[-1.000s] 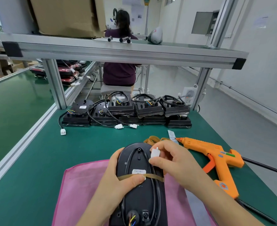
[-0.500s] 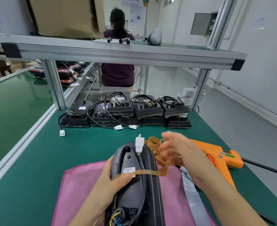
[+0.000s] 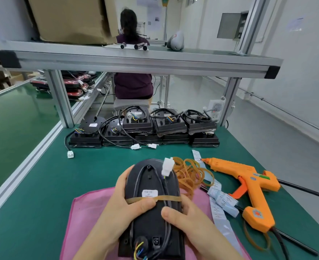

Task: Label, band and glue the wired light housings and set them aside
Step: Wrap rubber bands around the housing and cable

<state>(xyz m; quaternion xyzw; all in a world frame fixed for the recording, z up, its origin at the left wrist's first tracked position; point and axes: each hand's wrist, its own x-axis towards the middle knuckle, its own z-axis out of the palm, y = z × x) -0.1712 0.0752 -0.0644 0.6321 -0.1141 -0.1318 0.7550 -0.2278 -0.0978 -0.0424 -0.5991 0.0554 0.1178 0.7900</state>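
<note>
I hold a black light housing (image 3: 147, 181) above a pink cloth (image 3: 85, 218), back side up. It carries a white label (image 3: 150, 193) and a tan rubber band (image 3: 166, 198) stretched across its middle, and its black cable ends in a white connector (image 3: 167, 167) near the top. My left hand (image 3: 123, 205) grips the housing's left edge with the thumb on the band. My right hand (image 3: 185, 220) grips its right side, thumb on the back. An orange glue gun (image 3: 248, 182) lies to the right. Loose rubber bands (image 3: 190, 175) and a label strip (image 3: 222, 201) lie between.
Several wired black housings (image 3: 141, 126) are stacked in a row at the back of the green table (image 3: 42, 184). An aluminium shelf frame (image 3: 136, 61) spans overhead. A person sits beyond it, back turned. The table's right edge is close to the glue gun.
My right hand came back from the rubber band pile and now grips the housing's right side. The housing shifted slightly and the connector stands free at its top.
</note>
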